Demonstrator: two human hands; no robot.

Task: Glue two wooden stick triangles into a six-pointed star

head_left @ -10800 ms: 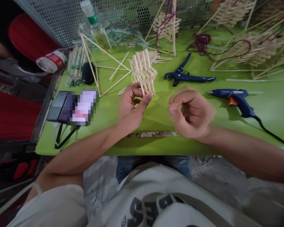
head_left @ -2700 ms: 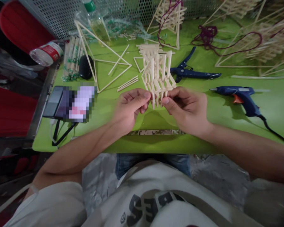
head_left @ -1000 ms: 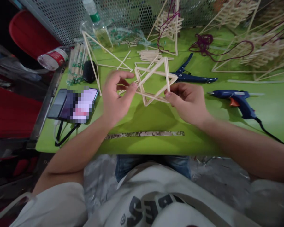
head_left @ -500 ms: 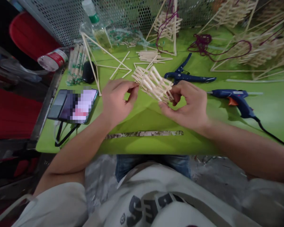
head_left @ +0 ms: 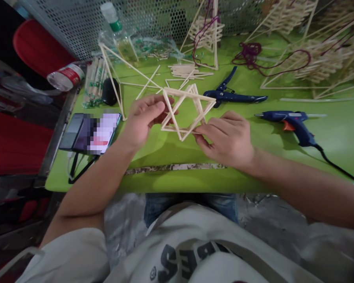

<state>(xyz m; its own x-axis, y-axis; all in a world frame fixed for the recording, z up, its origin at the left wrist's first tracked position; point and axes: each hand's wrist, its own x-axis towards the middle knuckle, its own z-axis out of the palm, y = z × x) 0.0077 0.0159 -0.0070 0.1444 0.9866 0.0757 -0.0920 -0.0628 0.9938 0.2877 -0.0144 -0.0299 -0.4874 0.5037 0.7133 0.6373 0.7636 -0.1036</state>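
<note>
Between my hands, above the green table (head_left: 171, 151), is a small frame of pale wooden sticks (head_left: 177, 91), stacked in crossed triangles that form a star outline. My left hand (head_left: 143, 120) grips its left side, thumb in front and fingertips partly hidden behind the sticks. At the lower right corner, my right hand (head_left: 228, 137) pinches the sticks between thumb and curled fingers. Just behind the frame lie blue-handled cutters (head_left: 236, 96). To the right of my right hand rests a blue hot glue gun (head_left: 292, 118) with a glue stick in its back.
A phone (head_left: 104, 131) beside a power bank (head_left: 73, 129) lies at left. Stick frames (head_left: 321, 63) with purple string (head_left: 249, 53) stand at back right. Loose sticks (head_left: 183, 70), a bottle (head_left: 120, 35) and a black mouse-shaped object (head_left: 109, 91) lie behind. A flat strip (head_left: 177, 168) lies near the front edge.
The stick frame has turned from showing its layered side to showing its star-shaped opening. My left hand has shifted its hold, and my right hand has rolled over to grip the lower corner.
</note>
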